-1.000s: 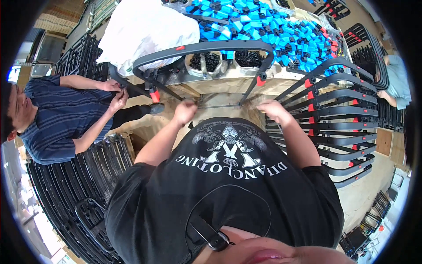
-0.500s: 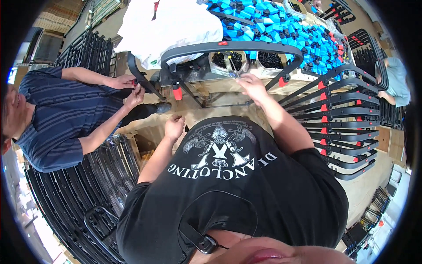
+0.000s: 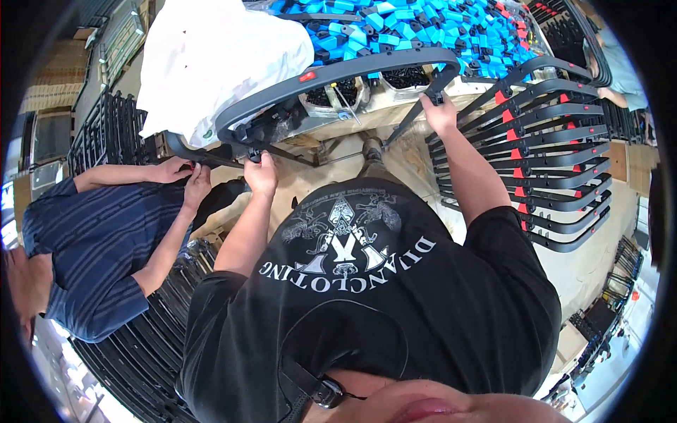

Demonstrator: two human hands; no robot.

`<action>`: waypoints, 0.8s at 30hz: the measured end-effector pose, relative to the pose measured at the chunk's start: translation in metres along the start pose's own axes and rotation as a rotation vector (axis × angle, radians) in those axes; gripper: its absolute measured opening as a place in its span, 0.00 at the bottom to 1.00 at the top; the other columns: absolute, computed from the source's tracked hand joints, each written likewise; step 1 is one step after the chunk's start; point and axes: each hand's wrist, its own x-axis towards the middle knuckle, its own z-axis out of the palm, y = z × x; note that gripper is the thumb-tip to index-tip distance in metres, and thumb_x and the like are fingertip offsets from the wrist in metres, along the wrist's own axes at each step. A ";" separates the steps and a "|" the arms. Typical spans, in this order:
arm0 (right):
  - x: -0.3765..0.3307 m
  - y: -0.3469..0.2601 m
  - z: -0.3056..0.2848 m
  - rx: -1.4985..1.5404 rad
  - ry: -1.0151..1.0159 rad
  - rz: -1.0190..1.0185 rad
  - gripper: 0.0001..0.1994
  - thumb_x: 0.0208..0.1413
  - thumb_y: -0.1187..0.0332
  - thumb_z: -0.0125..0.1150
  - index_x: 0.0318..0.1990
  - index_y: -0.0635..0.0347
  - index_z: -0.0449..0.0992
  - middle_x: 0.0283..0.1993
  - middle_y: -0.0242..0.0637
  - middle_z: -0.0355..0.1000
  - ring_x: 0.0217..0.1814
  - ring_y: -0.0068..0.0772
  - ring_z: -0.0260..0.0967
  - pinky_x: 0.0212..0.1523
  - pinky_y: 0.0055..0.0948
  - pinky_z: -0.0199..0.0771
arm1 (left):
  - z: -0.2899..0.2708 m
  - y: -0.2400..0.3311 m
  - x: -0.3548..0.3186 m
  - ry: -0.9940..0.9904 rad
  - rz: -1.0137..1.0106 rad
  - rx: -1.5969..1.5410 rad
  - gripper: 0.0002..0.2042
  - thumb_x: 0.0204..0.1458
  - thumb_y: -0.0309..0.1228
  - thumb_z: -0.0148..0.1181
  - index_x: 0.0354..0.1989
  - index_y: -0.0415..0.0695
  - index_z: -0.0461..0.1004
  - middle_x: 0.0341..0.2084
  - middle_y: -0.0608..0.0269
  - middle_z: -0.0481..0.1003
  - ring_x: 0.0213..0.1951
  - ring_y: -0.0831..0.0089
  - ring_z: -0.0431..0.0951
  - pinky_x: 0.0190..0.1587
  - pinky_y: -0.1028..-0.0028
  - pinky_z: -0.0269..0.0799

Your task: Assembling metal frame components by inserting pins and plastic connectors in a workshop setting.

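A black U-shaped metal frame (image 3: pixel 367 65) with a small red piece on its top bar stands before me at the table's edge. My left hand (image 3: pixel 261 175) is closed around a fitting on its left side bar. Closed on the opposite side bar is my right hand (image 3: pixel 441 114). Beyond the frame, a slim tool (image 3: pixel 344 103) with a yellow part leans over a bin of small black parts (image 3: pixel 321 96). The fingers hide most of the fittings they grip.
Blue plastic pieces (image 3: pixel 423 32) are heaped on the table beside a white sack (image 3: pixel 218 60). A co-worker's hands (image 3: pixel 194 176) hold a small part at another frame on my left. Several black frames with red pieces (image 3: pixel 522 151) are stacked to my right.
My right hand has left the tool by the bin and gripped the frame's right side. My left hand has risen onto its left side. The tool now rests at the bin.
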 end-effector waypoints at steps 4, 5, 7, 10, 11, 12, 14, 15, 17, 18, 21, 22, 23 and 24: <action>0.009 -0.018 -0.020 -0.176 -0.001 -0.053 0.25 0.52 0.48 0.63 0.42 0.66 0.78 0.37 0.50 0.80 0.44 0.51 0.79 0.48 0.44 0.76 | 0.001 -0.013 0.008 -0.035 -0.050 -0.041 0.12 0.57 0.34 0.59 0.36 0.35 0.72 0.26 0.53 0.80 0.27 0.66 0.81 0.33 0.65 0.75; 0.015 -0.027 -0.034 -0.364 -0.288 -0.009 0.24 0.52 0.48 0.62 0.35 0.66 0.79 0.34 0.50 0.80 0.41 0.50 0.79 0.47 0.43 0.77 | -0.002 -0.037 0.016 -0.057 -0.010 0.050 0.13 0.56 0.34 0.60 0.38 0.34 0.73 0.27 0.53 0.80 0.28 0.65 0.81 0.36 0.65 0.75; 0.021 -0.045 -0.052 -0.515 -0.632 0.067 0.27 0.53 0.45 0.60 0.18 0.65 0.77 0.25 0.48 0.78 0.34 0.47 0.79 0.44 0.40 0.77 | -0.001 -0.043 0.022 -0.085 0.030 0.163 0.16 0.53 0.35 0.62 0.43 0.33 0.74 0.28 0.53 0.81 0.31 0.62 0.81 0.41 0.64 0.75; 0.021 -0.043 -0.055 -0.538 -0.634 0.052 0.30 0.52 0.42 0.60 0.15 0.63 0.76 0.20 0.46 0.75 0.30 0.43 0.78 0.42 0.38 0.77 | -0.003 -0.032 0.019 -0.123 0.007 0.199 0.15 0.55 0.35 0.61 0.42 0.33 0.75 0.29 0.55 0.81 0.32 0.63 0.82 0.41 0.66 0.75; 0.021 -0.038 -0.055 -0.484 -0.610 0.024 0.24 0.54 0.46 0.64 0.21 0.61 0.79 0.23 0.41 0.76 0.27 0.38 0.76 0.37 0.35 0.76 | -0.002 -0.043 0.022 -0.131 -0.067 -0.010 0.10 0.55 0.33 0.61 0.37 0.38 0.76 0.25 0.60 0.79 0.27 0.66 0.79 0.34 0.67 0.74; 0.021 -0.024 -0.051 -0.484 -0.615 0.017 0.24 0.54 0.46 0.64 0.21 0.61 0.79 0.23 0.41 0.76 0.27 0.38 0.76 0.37 0.35 0.76 | -0.006 -0.054 0.027 -0.123 -0.069 -0.009 0.10 0.55 0.33 0.61 0.37 0.38 0.76 0.25 0.60 0.79 0.27 0.66 0.79 0.34 0.67 0.74; 0.012 -0.003 -0.041 0.672 -0.664 0.213 0.15 0.55 0.55 0.68 0.31 0.59 0.80 0.26 0.33 0.75 0.24 0.33 0.72 0.32 0.32 0.74 | -0.015 -0.043 0.035 -0.462 -0.463 -0.470 0.05 0.55 0.30 0.62 0.31 0.44 0.75 0.20 0.66 0.74 0.20 0.72 0.74 0.24 0.70 0.68; 0.005 -0.002 -0.036 0.924 -0.664 0.440 0.07 0.58 0.66 0.67 0.36 0.54 0.74 0.28 0.26 0.69 0.20 0.25 0.63 0.23 0.28 0.63 | -0.007 -0.038 0.030 -0.401 -0.483 -0.630 0.07 0.53 0.29 0.63 0.26 0.49 0.71 0.16 0.69 0.67 0.15 0.77 0.65 0.17 0.75 0.56; 0.009 0.004 -0.040 0.962 -0.745 0.473 0.08 0.59 0.66 0.66 0.33 0.54 0.72 0.27 0.25 0.67 0.20 0.22 0.61 0.22 0.26 0.61 | -0.008 -0.026 0.029 -0.420 -0.546 -0.667 0.09 0.53 0.30 0.64 0.25 0.49 0.70 0.16 0.70 0.66 0.14 0.78 0.63 0.16 0.76 0.54; 0.010 0.006 -0.042 0.998 -0.823 0.505 0.09 0.59 0.67 0.66 0.30 0.53 0.70 0.26 0.24 0.66 0.19 0.18 0.60 0.21 0.23 0.58 | -0.010 -0.023 0.029 -0.443 -0.607 -0.707 0.10 0.53 0.31 0.64 0.24 0.50 0.69 0.16 0.71 0.66 0.14 0.78 0.61 0.15 0.77 0.52; 0.003 -0.036 -0.057 0.870 -0.797 0.641 0.13 0.60 0.62 0.66 0.29 0.49 0.66 0.23 0.20 0.61 0.17 0.11 0.54 0.16 0.18 0.50 | -0.022 -0.017 0.041 -0.498 -0.842 -0.576 0.11 0.54 0.34 0.66 0.26 0.51 0.68 0.16 0.73 0.63 0.14 0.80 0.59 0.15 0.78 0.48; -0.001 -0.048 -0.064 0.782 -0.736 0.732 0.14 0.60 0.61 0.66 0.30 0.48 0.66 0.22 0.19 0.60 0.15 0.10 0.53 0.15 0.18 0.48 | -0.028 -0.001 0.042 -0.488 -0.996 -0.468 0.10 0.54 0.35 0.66 0.28 0.51 0.68 0.16 0.73 0.63 0.14 0.81 0.59 0.15 0.78 0.48; 0.000 -0.048 -0.064 0.763 -0.739 0.770 0.14 0.60 0.58 0.67 0.31 0.48 0.66 0.21 0.18 0.59 0.14 0.09 0.50 0.13 0.16 0.45 | -0.034 0.010 0.045 -0.533 -1.031 -0.435 0.12 0.57 0.38 0.65 0.30 0.50 0.68 0.17 0.72 0.63 0.14 0.83 0.59 0.13 0.80 0.46; -0.001 -0.050 -0.067 0.759 -0.740 0.766 0.14 0.60 0.58 0.67 0.31 0.48 0.66 0.21 0.18 0.59 0.14 0.09 0.50 0.13 0.16 0.45 | -0.038 0.020 0.046 -0.531 -1.032 -0.441 0.12 0.57 0.38 0.65 0.30 0.50 0.68 0.17 0.72 0.63 0.14 0.83 0.59 0.13 0.80 0.46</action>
